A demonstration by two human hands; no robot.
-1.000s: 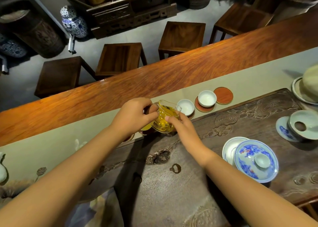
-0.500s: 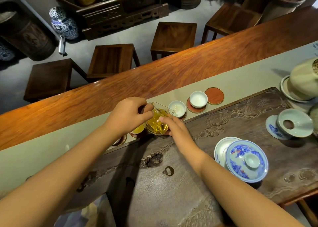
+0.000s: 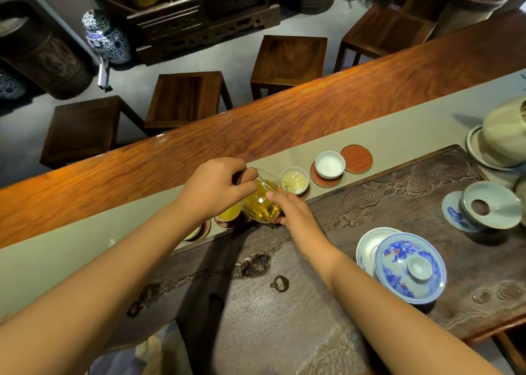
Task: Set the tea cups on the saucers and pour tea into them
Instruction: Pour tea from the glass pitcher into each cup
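Both hands held a glass pitcher [image 3: 260,204] of amber tea, tilted toward a white cup [image 3: 294,179]: the left hand [image 3: 212,188] pinched its handle side, and the right hand [image 3: 287,208] steadied its body and base. That cup held a little pale tea. A second cup [image 3: 330,164] looked empty on its saucer [image 3: 324,179]. One red saucer [image 3: 356,158] stood bare. Two cups [image 3: 229,212] near the left wrist held yellow tea. A blue-patterned lid [image 3: 410,266] lay on the carved tray [image 3: 398,192].
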